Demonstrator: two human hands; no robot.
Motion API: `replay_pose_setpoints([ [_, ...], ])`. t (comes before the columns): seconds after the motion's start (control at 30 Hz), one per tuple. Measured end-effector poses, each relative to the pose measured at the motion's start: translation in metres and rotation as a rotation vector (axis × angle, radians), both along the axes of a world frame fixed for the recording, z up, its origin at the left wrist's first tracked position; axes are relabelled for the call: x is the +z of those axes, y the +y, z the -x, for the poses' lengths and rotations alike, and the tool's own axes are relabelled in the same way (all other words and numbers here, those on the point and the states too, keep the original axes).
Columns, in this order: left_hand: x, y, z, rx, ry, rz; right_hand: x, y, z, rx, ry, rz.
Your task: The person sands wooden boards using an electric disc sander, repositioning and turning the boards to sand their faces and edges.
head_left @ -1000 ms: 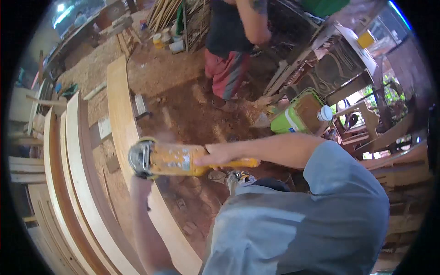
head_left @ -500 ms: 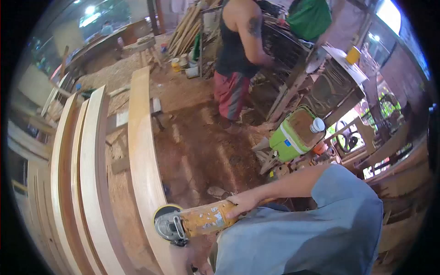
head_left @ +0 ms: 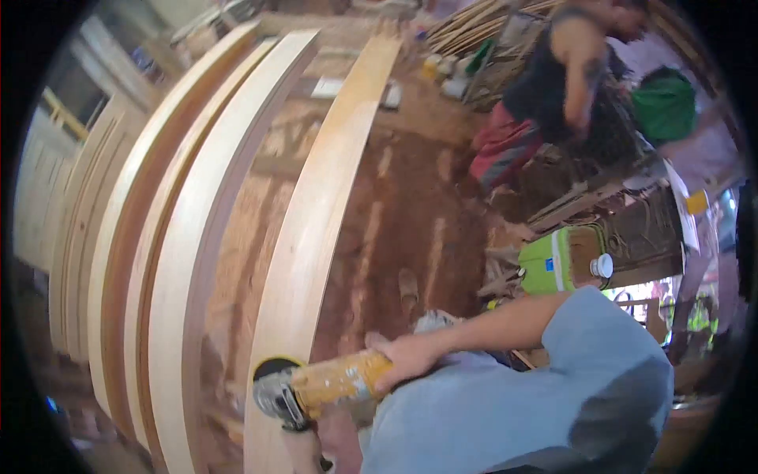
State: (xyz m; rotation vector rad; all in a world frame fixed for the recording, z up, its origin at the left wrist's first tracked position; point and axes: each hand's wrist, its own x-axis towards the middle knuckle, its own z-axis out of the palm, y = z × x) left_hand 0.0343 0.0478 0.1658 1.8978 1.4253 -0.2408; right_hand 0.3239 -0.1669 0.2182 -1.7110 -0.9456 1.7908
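Note:
My right hand (head_left: 407,359) is wrapped round the yellow body of an angle grinder (head_left: 339,383) with worn paint. Its grey metal head (head_left: 276,395) carries a dark, yellow-rimmed disc (head_left: 272,367), which lies over the face of a long pale wooden board (head_left: 316,213). Whether the disc touches the wood I cannot tell. Below the head, at the bottom edge, my left hand (head_left: 304,450) is closed near the grinder's side handle; part of it is cut off and blurred.
Several more long boards (head_left: 213,182) stand parallel on the left. Across the dusty floor (head_left: 395,229), a person in a dark top (head_left: 545,87) stands near a green bag (head_left: 663,103). A green cooler (head_left: 549,261) with a white-lidded container (head_left: 602,266) sits at the right.
My view has swung left and down, so the boards appear further right and more upright. The grinder sits slightly lower and left in view, still over the same board.

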Motion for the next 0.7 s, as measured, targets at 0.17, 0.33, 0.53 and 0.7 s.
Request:
replay_pose_setpoints([
  [0.17, 0.004, 0.012, -0.01, -0.081, 0.034, -0.017, -0.001, 0.011, 0.002, 0.006, -0.172, 0.093],
  [0.33, 0.021, 0.021, -0.081, -0.12, -0.004, 0.066, 0.005, -0.011, -0.03, -0.104, -0.133, 0.119],
  [0.53, 0.043, 0.021, -0.218, -0.33, 0.079, 0.091, -0.002, -0.067, -0.084, -0.347, -0.179, 0.152],
  [0.7, 0.052, 0.017, -0.345, -0.558, 0.094, 0.072, -0.003, -0.092, -0.137, -0.572, -0.134, 0.101],
])
